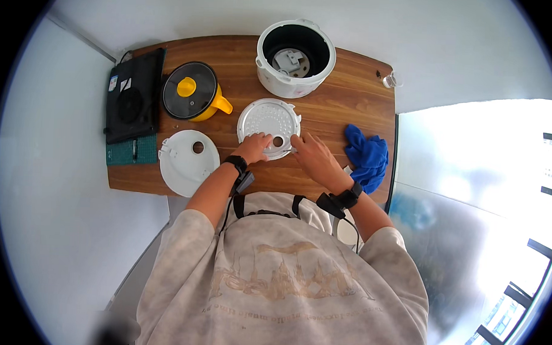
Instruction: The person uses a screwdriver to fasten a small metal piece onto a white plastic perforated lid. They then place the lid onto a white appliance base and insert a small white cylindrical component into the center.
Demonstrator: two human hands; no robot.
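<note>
A round, light grey rice cooker lid plate (267, 115), dimpled and with a hole near its close side, lies on the table in front of me. My left hand (254, 147) grips its near left edge, fingers bent beside the hole. At the near right edge, my right hand (316, 159) is closed, its fingertips against the rim. A thin dark sliver shows by those fingertips, too small to name. Left of my left hand, a smooth white outer lid (188, 169) with one round hole rests flat.
The white rice cooker body (285, 86) stands open at the back. Leftward are a yellow pot (220, 102) with a glass lid, a black flat cooker (132, 100) and a green cutting mat (144, 149). A blue cloth (368, 156) lies right, a small clear cup (390, 80) behind it.
</note>
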